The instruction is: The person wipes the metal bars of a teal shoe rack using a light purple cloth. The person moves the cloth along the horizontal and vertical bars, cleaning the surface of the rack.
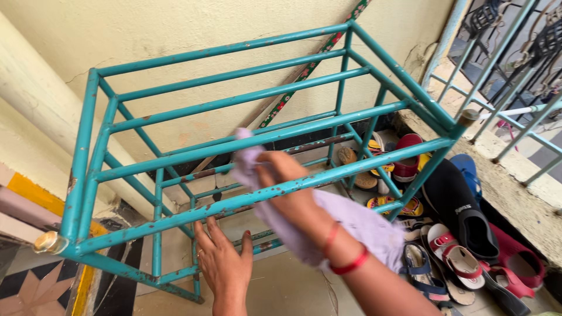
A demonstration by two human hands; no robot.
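**Cloth on the teal rack**

My right hand [288, 186] is clenched around a pale lilac cloth [351, 225], pressing it against a middle bar of the teal metal rack [82, 175]. My left hand [223, 263] lies flat and released against a lower bar, just below.

Crumpled lilac cloth [351, 225] on rusty teal rack [234, 99]
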